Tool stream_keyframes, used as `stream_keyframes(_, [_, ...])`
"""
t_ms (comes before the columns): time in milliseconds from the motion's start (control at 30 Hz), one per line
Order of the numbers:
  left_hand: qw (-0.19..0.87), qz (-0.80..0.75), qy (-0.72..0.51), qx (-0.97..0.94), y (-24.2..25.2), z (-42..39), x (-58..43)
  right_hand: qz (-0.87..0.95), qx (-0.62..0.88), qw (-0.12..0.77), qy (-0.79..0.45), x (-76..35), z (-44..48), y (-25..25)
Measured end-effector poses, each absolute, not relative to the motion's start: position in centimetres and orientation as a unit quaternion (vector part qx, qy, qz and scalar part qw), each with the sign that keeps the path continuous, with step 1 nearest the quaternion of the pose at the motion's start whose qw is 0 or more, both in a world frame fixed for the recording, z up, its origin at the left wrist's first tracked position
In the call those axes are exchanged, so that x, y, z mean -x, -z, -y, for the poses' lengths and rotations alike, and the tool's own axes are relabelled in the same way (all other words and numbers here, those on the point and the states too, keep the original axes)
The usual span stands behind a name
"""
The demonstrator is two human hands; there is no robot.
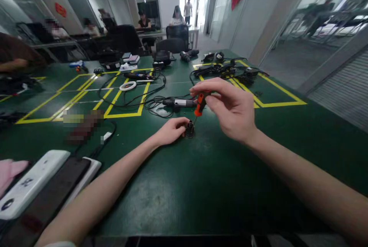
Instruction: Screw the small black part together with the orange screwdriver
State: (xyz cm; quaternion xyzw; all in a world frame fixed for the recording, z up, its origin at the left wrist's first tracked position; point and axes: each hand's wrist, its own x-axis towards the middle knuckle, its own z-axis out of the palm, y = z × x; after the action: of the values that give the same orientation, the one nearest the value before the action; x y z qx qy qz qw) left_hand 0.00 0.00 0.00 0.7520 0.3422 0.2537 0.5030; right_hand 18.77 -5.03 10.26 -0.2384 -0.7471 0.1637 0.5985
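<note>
In the head view, my right hand (pixel 234 109) is closed around the handle of a screwdriver (pixel 199 106) with an orange and dark grip. Its thin shaft slants down to a small dark round part (pixel 189 130) on the green table. Whether the tip sits in a screw cannot be made out. My left hand (pixel 172 130) grips that part from the left with thumb and fingers, holding it against the tabletop. Just beyond both hands lies a dark, grey-banded cylindrical tool (pixel 179 103) with a cable.
Yellow tape (pixel 123 116) marks rectangles on the table (pixel 161 201). Black cables (pixel 221 71) lie at the back right. A white tape roll (pixel 128 85) rests left of centre. A white power strip (pixel 34 182) and a phone (pixel 48 197) are at the near left. Several people sit farther off.
</note>
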Motion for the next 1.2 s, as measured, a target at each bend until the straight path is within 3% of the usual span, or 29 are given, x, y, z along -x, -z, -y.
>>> stream_keyframes(333, [0.514,-0.337,-0.26,-0.744,0.05,-0.12,0.18,0.744,0.272,0.606,-0.067,-18.3,5.12,-10.55])
stream_keyframes(633, [0.519,-0.338,-0.264,-0.74,0.0,-0.05,0.13,0.746,0.259,0.592,-0.159,-18.38,5.29,-10.1])
stream_keyframes(933, [0.519,-0.337,-0.265,-0.74,-0.03,-0.08,0.03,0.758,0.261,0.592,-0.085,-18.38,5.04,-10.58])
stream_keyframes(1200, [0.519,-0.34,-0.265,-0.738,-0.16,-0.02,0.09,0.754,0.245,0.594,-0.133,-18.43,5.34,-10.49])
